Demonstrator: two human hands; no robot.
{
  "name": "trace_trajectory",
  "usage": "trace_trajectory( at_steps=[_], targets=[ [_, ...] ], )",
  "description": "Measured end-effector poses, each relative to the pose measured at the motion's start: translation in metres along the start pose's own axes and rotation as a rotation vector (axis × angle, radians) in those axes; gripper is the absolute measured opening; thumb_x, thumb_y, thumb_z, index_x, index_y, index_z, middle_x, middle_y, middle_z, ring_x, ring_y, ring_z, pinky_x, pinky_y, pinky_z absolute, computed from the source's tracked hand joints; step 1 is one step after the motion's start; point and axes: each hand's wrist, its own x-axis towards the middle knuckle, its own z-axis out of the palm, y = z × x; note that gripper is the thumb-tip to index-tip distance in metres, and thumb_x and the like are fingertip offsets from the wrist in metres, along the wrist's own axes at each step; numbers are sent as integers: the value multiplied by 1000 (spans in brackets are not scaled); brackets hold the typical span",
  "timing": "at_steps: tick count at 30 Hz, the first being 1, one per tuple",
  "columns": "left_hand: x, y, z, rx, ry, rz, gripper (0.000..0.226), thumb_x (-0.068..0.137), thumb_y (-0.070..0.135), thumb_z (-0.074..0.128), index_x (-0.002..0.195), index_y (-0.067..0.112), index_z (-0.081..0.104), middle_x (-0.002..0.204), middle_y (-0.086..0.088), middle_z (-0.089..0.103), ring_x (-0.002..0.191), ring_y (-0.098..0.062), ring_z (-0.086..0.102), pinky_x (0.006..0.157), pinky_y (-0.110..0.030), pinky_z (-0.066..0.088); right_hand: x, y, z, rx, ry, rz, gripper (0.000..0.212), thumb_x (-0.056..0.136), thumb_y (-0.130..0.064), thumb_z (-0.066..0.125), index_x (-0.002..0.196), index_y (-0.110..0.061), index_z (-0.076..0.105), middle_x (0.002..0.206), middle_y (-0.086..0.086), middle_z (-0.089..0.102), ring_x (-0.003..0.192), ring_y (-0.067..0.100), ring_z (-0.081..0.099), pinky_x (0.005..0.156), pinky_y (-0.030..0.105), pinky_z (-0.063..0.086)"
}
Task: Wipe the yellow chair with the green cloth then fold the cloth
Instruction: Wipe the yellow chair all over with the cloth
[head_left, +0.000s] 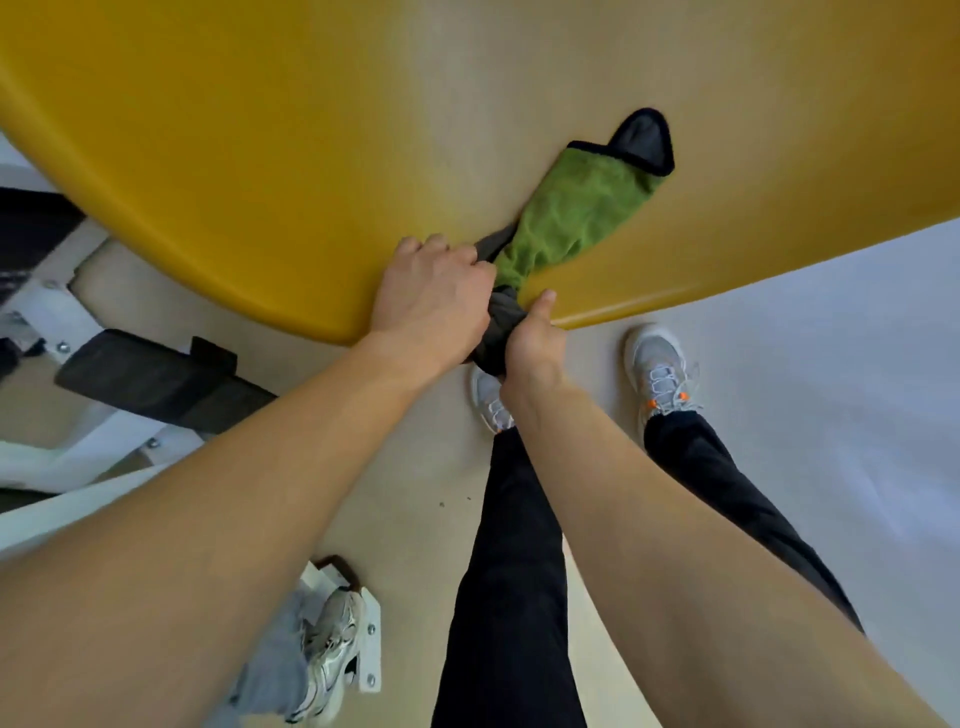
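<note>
Green cloth (566, 218), near end hidden inside both fists

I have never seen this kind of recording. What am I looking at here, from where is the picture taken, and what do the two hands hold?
There is no machine here: a person works with two bare hands. The one picture comes from a wide-angle camera worn on the person's head, looking down, so the arms reach away from you and lines look curved. The big curved surface is the yellow chair. On it lies the green cloth, which has a grey back and a dark edge. The left hand and the right hand both grip the bunched end of the cloth at the chair's edge. Below, on the pale floor, you see the person's own legs and grey sneakers. At the lower left, someone else's shoe shows.
</note>
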Motion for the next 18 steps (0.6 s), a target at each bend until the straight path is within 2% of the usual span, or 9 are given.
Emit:
trace_trajectory(
  at_steps=[2,5,8,10,13,16,18],
  targets=[
    [-1,11,6,-80,-8,16,13,81,14,65,92,12,72,91,-10,69,90,-35,63,71,-40,46,9,-10,-21,47,-140,32,85,84,-74,42,135,-7,56,124,13,67,106,31,69,92,50,57],
    [12,48,20,-182,43,-18,5,79,13,68,84,13,71,80,-9,69,78,-34,66,60,-36,48,25,-49,-68,112,-119,-15,63,94,-56,52,134,-8,54,125,13,66,104,29,71,83,45,60],
    [39,104,34,-400,101,-34,24,88,14,60,111,13,67,105,-10,69,96,-34,65,76,-42,53,43,-96,-116,165,-15,-112,52,91,-40,62,129,-5,56,122,15,68,101,29,72,78,39,61],
    [55,132,35,-488,82,-50,35,86,12,61,121,13,62,118,-8,66,105,-32,63,84,-42,52,41,-113,-134,65,20,-199,44,87,-34,67,118,-4,59,115,13,69,91,23,72,74,35,60],
    [56,144,35,-406,125,-15,40,78,10,68,117,16,62,110,-4,65,98,-29,62,79,-39,46,32,-115,-140,-161,56,-263,41,81,-22,72,116,-5,59,110,16,70,82,19,71,69,33,59],
    [27,126,34,-262,159,-112,30,75,12,72,104,18,65,96,-5,64,86,-31,62,72,-40,44,15,-97,-123,-288,64,-183,32,90,-11,69,118,2,58,103,17,67,82,21,68,62,33,57],
    [4,106,29,-258,102,-261,26,76,15,70,100,16,63,95,-8,63,85,-33,62,66,-39,42,-6,-82,-101,-436,-63,-98,16,91,-15,67,102,-5,63,104,16,68,84,25,68,59,33,57]
  ],
)
